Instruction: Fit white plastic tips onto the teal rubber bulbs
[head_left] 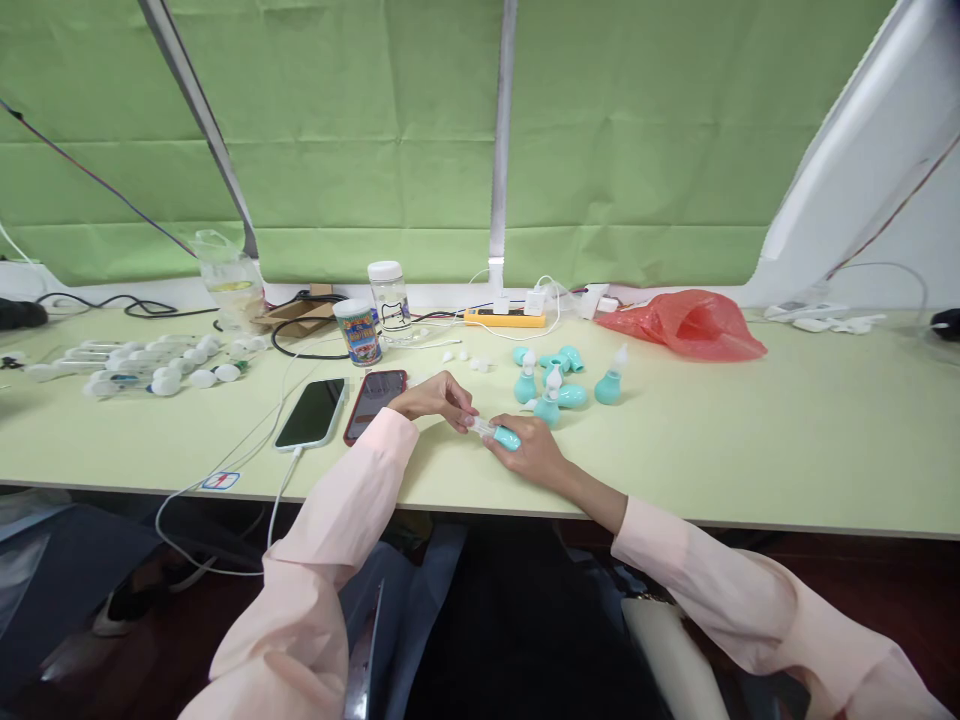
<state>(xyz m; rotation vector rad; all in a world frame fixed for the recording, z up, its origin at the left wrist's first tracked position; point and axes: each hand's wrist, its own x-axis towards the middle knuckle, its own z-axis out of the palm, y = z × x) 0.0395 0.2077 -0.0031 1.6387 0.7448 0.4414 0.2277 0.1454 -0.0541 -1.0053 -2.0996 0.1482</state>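
Note:
Over the middle of the table, both hands meet on one teal squeeze-bulb nasal aspirator (pixel 506 438). My right hand (pixel 536 452) is closed around its teal bulb. At the other end, the fingertips of my left hand (pixel 444 398) pinch its clear nozzle (pixel 481 427); the very tip is hidden by the fingers. Just beyond my right hand stand upright aspirators with whitish tips, one of them (pixel 609 383) apart to the right. Loose teal bulbs (pixel 562 360) lie among them. Several small white caps (pixel 480 364) lie behind my left hand.
Left of my arm lie a white-edged phone (pixel 311 413) on a cable and a red-cased phone (pixel 375 405). Behind them stand a printed canister (pixel 358 335) and a clear jar (pixel 390 300). A yellow power strip (pixel 505 318), a red bag (pixel 690 325) and white-capped tubes (pixel 150 365) also lie about.

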